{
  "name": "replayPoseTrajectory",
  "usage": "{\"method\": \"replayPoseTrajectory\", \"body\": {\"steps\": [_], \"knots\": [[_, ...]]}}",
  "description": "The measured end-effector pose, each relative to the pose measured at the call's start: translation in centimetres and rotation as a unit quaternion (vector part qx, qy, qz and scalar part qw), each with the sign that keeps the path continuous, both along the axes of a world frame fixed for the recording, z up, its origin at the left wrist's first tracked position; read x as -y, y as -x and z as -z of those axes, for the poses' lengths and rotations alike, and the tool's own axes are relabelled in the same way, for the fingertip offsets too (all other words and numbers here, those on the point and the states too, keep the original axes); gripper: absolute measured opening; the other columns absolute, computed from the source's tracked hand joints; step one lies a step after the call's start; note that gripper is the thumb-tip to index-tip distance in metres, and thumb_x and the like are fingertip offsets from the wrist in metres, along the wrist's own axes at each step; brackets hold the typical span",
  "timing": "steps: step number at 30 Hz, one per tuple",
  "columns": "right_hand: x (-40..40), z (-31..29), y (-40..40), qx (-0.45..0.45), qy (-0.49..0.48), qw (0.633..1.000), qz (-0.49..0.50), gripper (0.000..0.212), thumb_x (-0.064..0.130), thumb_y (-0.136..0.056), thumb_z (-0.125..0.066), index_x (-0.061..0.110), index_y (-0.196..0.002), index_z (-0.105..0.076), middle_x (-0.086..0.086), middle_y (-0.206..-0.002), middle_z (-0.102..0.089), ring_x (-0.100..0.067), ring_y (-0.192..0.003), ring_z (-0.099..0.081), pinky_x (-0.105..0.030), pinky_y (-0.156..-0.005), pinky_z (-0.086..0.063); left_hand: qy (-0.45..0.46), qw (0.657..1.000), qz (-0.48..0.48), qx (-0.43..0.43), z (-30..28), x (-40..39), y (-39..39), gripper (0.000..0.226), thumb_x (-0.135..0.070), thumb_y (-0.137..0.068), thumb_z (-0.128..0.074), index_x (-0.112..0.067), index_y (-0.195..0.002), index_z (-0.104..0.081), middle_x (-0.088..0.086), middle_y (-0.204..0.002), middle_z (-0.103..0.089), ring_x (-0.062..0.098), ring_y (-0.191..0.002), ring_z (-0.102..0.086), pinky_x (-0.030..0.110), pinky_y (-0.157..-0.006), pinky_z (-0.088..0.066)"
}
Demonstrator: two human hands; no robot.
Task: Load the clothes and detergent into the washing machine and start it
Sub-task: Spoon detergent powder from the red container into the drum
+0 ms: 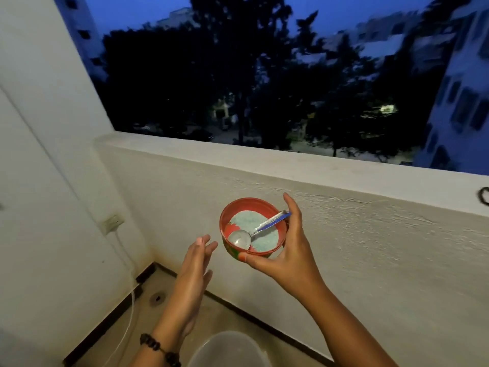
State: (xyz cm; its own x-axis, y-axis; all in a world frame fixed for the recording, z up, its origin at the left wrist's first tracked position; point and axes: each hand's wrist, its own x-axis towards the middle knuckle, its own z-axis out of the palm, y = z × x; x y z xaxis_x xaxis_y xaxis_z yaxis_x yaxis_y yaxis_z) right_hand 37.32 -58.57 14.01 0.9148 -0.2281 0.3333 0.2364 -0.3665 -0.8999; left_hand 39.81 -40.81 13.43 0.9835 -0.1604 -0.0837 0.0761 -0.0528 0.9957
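Here the right hand (287, 250) grasps a red tub (252, 229) from its right side, thumb along the lower rim and fingers curled up round the far edge, holding it in the air in front of the balcony wall (370, 247). Inside the tub lies pale blue detergent (247, 221) with a metal spoon (254, 231) resting on it, bowl to the lower left and handle running up to the right rim. The left hand (194, 266) is released, fingers straight and apart, just left of the tub and not touching it. A bead bracelet (158, 348) circles that wrist. Below, a clear bucket (227, 348) sits on the floor (232, 321).
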Motion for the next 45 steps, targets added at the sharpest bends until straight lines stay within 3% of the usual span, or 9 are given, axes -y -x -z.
{"method": "replayPoseTrajectory", "body": {"steps": [6, 11, 16, 20, 29, 34, 39, 43, 45], "knots": [[-7.3, 1.0, -0.4, -0.010, 0.014, 0.994, -0.111, 0.117, 0.050, -0.055, -0.089, 0.052, -0.141, -0.009, 0.015, -0.150, -0.028, -0.006, -0.133, -0.036, -0.020, -0.102, -0.040, 0.019, 0.996, -0.092, -0.003, 0.6, -7.3, 2.5, 0.085, -0.089, -0.070, -0.042, -0.037, -0.136, -0.048, -0.011, -0.137, -0.056, 0.008, -0.133, -0.045, 0.048, -0.115, -0.030], [-13.5, 2.0, -0.2, -0.018, 0.007, 0.980, -0.200, 0.115, 0.049, -0.054, -0.090, 0.053, -0.139, -0.013, 0.025, -0.138, -0.030, 0.001, -0.125, -0.038, 0.001, -0.086, -0.037, 0.023, 0.984, -0.174, 0.000, 0.2, -13.1, 5.3, 0.071, -0.078, -0.078, -0.039, -0.034, -0.132, -0.054, -0.012, -0.130, -0.062, 0.009, -0.128, -0.050, 0.046, -0.115, -0.030], [-19.4, 2.7, 1.2, -0.026, 0.007, 0.960, -0.280, 0.114, 0.055, -0.049, -0.088, 0.056, -0.138, -0.015, 0.021, -0.141, -0.035, -0.004, -0.128, -0.044, -0.023, -0.099, -0.049, 0.026, 0.970, -0.243, 0.005, 0.4, -18.0, 8.9, 0.060, -0.069, -0.087, -0.037, -0.033, -0.131, -0.055, -0.012, -0.129, -0.063, 0.008, -0.126, -0.053, 0.044, -0.113, -0.034], [-23.7, 3.2, 3.1, -0.032, 0.009, 0.940, -0.339, 0.113, 0.052, -0.052, -0.089, 0.050, -0.140, -0.018, 0.017, -0.142, -0.038, -0.005, -0.128, -0.046, -0.032, -0.101, -0.049, 0.054, 0.955, -0.292, 0.002, 0.6, -20.9, 12.1, 0.056, -0.061, -0.087, -0.040, -0.027, -0.128, -0.059, -0.006, -0.123, -0.067, 0.011, -0.118, -0.060, 0.039, -0.105, -0.043], [-32.7, 4.4, 8.2, -0.060, -0.017, 0.895, -0.441, 0.110, 0.044, -0.054, -0.091, 0.050, -0.138, -0.021, 0.018, -0.135, -0.045, -0.002, -0.122, -0.051, -0.028, -0.097, -0.052, 0.109, 0.920, -0.376, -0.019, 1.5, -27.9, 19.6, 0.056, -0.057, -0.088, -0.042, -0.023, -0.131, -0.055, 0.003, -0.122, -0.068, 0.020, -0.115, -0.064, 0.046, -0.102, -0.047], [-37.1, 5.0, 10.9, -0.083, -0.044, 0.871, -0.482, 0.105, 0.040, -0.054, -0.093, 0.056, -0.131, -0.023, 0.028, -0.125, -0.049, 0.001, -0.117, -0.055, -0.025, -0.093, -0.053, 0.111, 0.910, -0.395, -0.059, 1.8, -31.5, 23.4, 0.053, -0.053, -0.092, -0.039, -0.021, -0.132, -0.050, 0.008, -0.112, -0.072, 0.024, -0.105, -0.069, 0.049, -0.098, -0.050], [-40.4, 6.3, 13.1, -0.085, -0.029, 0.864, -0.496, 0.103, 0.048, -0.056, -0.090, 0.048, -0.135, -0.025, 0.015, -0.135, -0.045, -0.005, -0.123, -0.051, -0.029, -0.096, -0.053, 0.140, 0.897, -0.405, -0.103, 2.1, -34.5, 26.3, 0.053, -0.049, -0.087, -0.051, -0.010, -0.121, -0.061, 0.016, -0.106, -0.073, 0.034, -0.101, -0.069, 0.058, -0.095, -0.049], [-42.3, 6.7, 14.3, -0.114, -0.008, 0.829, -0.547, 0.112, 0.055, -0.056, -0.086, 0.052, -0.141, -0.015, 0.026, -0.140, -0.036, 0.003, -0.128, -0.044, -0.021, -0.100, -0.047, 0.155, 0.874, -0.452, -0.088, 2.9, -36.7, 27.9, 0.040, -0.037, -0.089, -0.055, -0.005, -0.111, -0.065, 0.017, -0.097, -0.074, 0.033, -0.088, -0.073, 0.043, -0.076, -0.059], [-42.9, 7.0, 14.5, -0.171, -0.068, 0.811, -0.555, 0.111, 0.045, -0.063, -0.086, 0.049, -0.145, -0.012, 0.019, -0.139, -0.044, -0.001, -0.125, -0.051, -0.027, -0.099, -0.050, 0.170, 0.859, -0.476, -0.083, 3.3, -37.8, 28.5, 0.037, -0.036, -0.087, -0.057, -0.004, -0.104, -0.066, 0.018, -0.091, -0.074, 0.032, -0.079, -0.073, 0.040, -0.068, -0.060]]}}
